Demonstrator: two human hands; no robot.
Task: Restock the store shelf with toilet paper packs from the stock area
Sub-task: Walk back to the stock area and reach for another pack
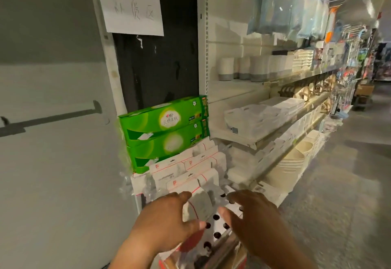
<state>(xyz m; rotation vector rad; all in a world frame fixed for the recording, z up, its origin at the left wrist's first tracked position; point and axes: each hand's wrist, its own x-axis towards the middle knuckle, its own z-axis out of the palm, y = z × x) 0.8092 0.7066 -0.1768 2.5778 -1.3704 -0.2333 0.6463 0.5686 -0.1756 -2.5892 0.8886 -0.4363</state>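
A white toilet paper pack (pixel 213 229) with dark roll cores showing lies low in the middle, between my two hands. My left hand (pixel 167 220) rests its spread fingers on the pack's left side. My right hand (pixel 251 216) hovers over its right side with fingers apart; I cannot tell whether it touches. Behind the pack, several white packs with red trim (pixel 190 171) are piled against the black end panel. Two green tissue packs (pixel 165 127) are stacked above them.
A white paper sign (pixel 130 10) hangs on the black panel. The store shelf (pixel 254 91) runs off to the right with white cups, baskets, bowls and hanging bags. A grey wall with a rail fills the left. The grey aisle floor (pixel 338 184) stretches right.
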